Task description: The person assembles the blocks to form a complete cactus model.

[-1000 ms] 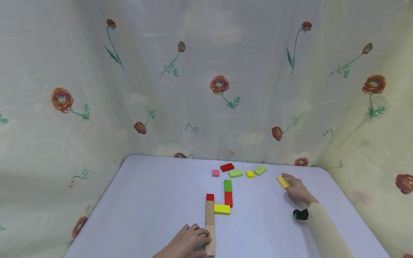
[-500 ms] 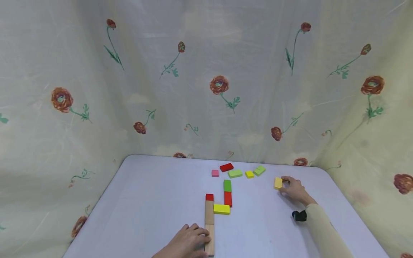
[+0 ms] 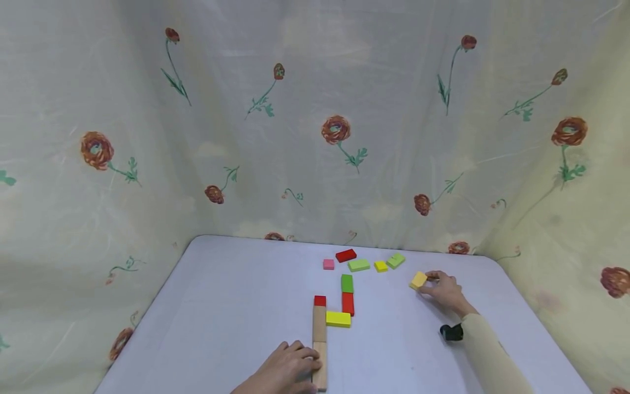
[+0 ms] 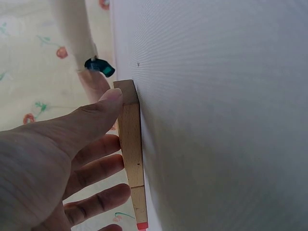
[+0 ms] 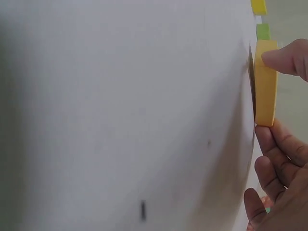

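Observation:
In the head view my left hand [image 3: 287,369] rests on the nearer of two plain wooden blocks [image 3: 320,364]. The left wrist view has the thumb on the near end of that wooden block [image 4: 130,139] and the fingers, fairly straight, touching along it. Out to the right, my right hand [image 3: 447,293] pinches a light yellow block [image 3: 419,280] between thumb and fingers. Seen from the right wrist, the thumb presses one end of this yellow block [image 5: 265,89] and fingertips meet the other; a dark shadow lies beside it.
Ahead of the wooden blocks lies a small red block [image 3: 320,301]. A bright yellow block [image 3: 338,319], a red block [image 3: 348,303] and a green block [image 3: 346,283] form a stepped line. Farther back lie several loose blocks, including a pink one [image 3: 328,264]. Flowered cloth [image 3: 295,164] hangs behind.
My right hand has moved a little left with the light yellow block, which has turned in its fingers. The left hand and the laid-out blocks stay in place.

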Action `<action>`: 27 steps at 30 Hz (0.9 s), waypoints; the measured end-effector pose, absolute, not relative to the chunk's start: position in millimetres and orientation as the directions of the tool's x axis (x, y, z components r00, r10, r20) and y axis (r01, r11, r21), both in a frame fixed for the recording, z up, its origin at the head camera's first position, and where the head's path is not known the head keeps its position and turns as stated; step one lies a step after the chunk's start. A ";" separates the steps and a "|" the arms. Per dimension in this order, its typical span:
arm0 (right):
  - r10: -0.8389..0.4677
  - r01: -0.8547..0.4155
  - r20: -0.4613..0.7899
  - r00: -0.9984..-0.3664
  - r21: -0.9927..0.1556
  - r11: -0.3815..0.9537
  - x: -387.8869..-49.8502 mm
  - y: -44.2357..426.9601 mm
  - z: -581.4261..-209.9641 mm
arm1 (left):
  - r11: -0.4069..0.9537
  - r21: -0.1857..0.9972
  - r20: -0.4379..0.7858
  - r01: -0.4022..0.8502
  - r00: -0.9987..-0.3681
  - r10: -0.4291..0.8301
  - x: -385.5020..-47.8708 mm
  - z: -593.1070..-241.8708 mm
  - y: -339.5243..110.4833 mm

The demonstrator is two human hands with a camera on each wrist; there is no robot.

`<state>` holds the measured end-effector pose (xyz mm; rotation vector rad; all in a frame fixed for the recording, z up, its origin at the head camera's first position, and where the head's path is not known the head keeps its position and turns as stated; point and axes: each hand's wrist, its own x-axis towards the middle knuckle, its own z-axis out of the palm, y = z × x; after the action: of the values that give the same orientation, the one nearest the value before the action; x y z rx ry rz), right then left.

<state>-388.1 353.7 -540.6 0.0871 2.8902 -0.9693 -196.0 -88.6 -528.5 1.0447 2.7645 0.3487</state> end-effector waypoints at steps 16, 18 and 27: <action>-0.070 -0.057 0.004 -0.998 -0.618 0.784 -390.4 266.2 -515.7 | 0.714 0.264 -0.049 0.648 -0.731 0.681 -195.5 -527.9 -90.1; -0.092 -0.079 0.011 -0.996 -0.627 0.775 -389.8 253.2 -512.4 | 0.717 0.274 -0.058 0.640 -0.734 0.677 -195.8 -527.7 -89.8; -0.166 -0.133 0.010 -0.986 -0.643 0.754 -390.6 194.8 -505.6 | 0.718 0.276 -0.058 0.640 -0.734 0.677 -196.6 -527.9 -89.7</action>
<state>-390.6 194.8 -505.6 -0.2472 2.8975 -1.0561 -196.6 -89.7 -527.9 1.0672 2.7663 0.3575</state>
